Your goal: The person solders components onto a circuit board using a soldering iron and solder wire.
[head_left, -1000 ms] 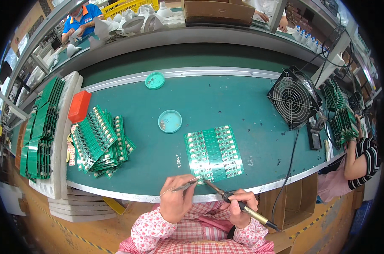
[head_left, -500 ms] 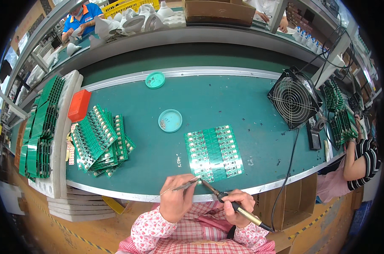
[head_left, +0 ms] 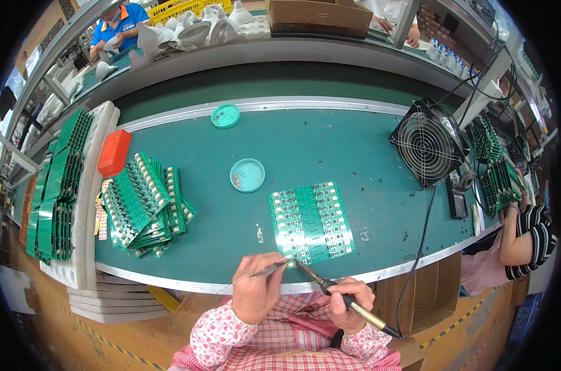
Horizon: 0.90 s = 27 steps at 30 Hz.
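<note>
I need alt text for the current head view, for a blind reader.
A person's right hand holds a soldering iron, the left hand a thin tool, at a green circuit panel. Stacked boards lie left; a black fan stands right.

Pink-patterned white sleeves [head_left: 216, 335], pink checked garment [head_left: 283, 360]

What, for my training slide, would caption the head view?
Left hand with thin tool, right hand with soldering iron, at near edge of a green circuit board.

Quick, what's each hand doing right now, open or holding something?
Left hand: closed, holding a thin metal tool, probably tweezers.
Right hand: closed, holding a soldering iron.
</note>
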{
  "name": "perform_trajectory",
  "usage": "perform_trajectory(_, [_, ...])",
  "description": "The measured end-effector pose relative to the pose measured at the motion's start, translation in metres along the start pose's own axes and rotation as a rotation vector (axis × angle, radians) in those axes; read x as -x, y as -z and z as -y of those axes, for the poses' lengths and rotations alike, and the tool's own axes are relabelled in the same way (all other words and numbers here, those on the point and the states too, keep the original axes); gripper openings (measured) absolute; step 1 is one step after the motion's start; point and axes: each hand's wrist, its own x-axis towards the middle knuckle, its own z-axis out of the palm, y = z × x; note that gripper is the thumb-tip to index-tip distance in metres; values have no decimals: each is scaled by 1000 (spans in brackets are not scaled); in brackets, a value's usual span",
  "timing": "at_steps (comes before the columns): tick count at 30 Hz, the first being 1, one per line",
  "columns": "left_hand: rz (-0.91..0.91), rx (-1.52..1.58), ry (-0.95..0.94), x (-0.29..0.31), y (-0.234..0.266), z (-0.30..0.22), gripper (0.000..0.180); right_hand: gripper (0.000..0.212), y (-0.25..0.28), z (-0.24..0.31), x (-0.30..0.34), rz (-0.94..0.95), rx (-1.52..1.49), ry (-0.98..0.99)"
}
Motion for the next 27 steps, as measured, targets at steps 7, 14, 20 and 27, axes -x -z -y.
perform_trajectory(7, [-27,16,-26,1,-1,2,20,13,13,5,10,-116,-58,-116])
perform_trajectory(14, [-21,-5,-25,9,4,1,21,11,30,13,20,-213,27,-111])
perform_trajectory(20, [-18,36,-14,5,-2,3,19,19,92,8,10,-542,234,-87])
perform_trajectory(27, [-40,107,56,6,-4,5,17,17,211,-34,-71,-807,503,28])
